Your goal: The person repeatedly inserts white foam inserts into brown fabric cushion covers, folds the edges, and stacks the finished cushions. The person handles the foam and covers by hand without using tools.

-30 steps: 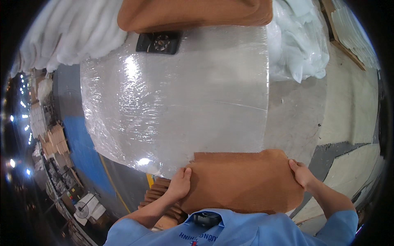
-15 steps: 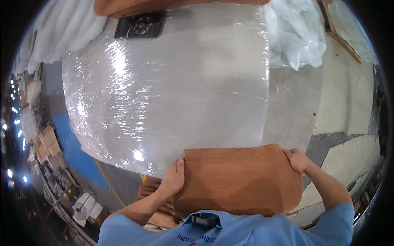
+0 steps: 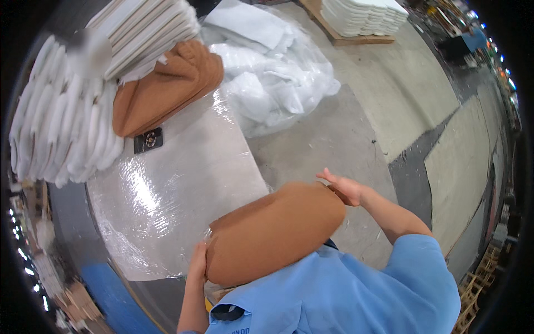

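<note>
In front of my chest is a brown cushion [image 3: 278, 231], flat with rounded corners and a fabric-like surface. My left hand [image 3: 198, 261] grips its left edge, the fingers partly hidden behind it. At the far right corner, my right hand [image 3: 346, 190] holds the edge, with a finger or two stretched out past it. The cushion is tilted, its right end farther from me. Beyond it stands a wide table [image 3: 178, 183] covered in shiny clear film.
Folded brown covers [image 3: 167, 89] lie at the table's far end beside a small black device [image 3: 148, 141]. White padded pieces [image 3: 61, 122] are stacked on the left. Bagged white padding [image 3: 272, 78] sits beyond, near white stacked sheets [image 3: 364, 16] on a board.
My view has swung right, bringing the far stacks into sight. The cushion has tilted, its right end rising away from me. Fingers of my right hand have stretched out.
</note>
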The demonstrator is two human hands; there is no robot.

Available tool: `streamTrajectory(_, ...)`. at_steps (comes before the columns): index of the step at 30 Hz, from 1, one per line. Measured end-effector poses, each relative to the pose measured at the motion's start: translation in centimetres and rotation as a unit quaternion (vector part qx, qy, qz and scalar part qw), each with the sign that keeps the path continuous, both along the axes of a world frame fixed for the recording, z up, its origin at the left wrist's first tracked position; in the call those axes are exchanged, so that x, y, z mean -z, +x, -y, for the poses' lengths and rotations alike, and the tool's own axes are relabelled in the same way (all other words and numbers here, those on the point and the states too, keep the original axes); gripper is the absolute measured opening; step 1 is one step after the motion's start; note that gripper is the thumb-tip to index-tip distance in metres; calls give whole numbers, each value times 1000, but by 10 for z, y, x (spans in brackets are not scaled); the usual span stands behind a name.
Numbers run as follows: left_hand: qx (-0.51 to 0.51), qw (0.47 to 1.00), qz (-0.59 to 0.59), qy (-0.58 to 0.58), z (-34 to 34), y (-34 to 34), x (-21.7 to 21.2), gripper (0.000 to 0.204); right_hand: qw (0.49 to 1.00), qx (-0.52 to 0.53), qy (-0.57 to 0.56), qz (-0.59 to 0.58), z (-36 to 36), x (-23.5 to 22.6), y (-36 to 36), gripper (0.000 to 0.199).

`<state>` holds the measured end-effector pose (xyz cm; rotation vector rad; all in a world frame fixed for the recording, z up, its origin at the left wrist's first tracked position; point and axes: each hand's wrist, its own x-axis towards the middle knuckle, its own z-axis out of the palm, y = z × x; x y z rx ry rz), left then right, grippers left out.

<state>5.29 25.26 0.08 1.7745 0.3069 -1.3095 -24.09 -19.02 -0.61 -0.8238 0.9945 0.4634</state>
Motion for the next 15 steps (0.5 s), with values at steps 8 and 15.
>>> streamTrajectory(8, -37, 929, 351, -112, 1, -47, -26, 50, 931, 65, -303, 193, -48, -13, -3, 77)
streamTrajectory(15, -220, 901, 291, -234, 31, -20, -11, 56, 897, 186, -259, 306, -35, 23, 27, 79)
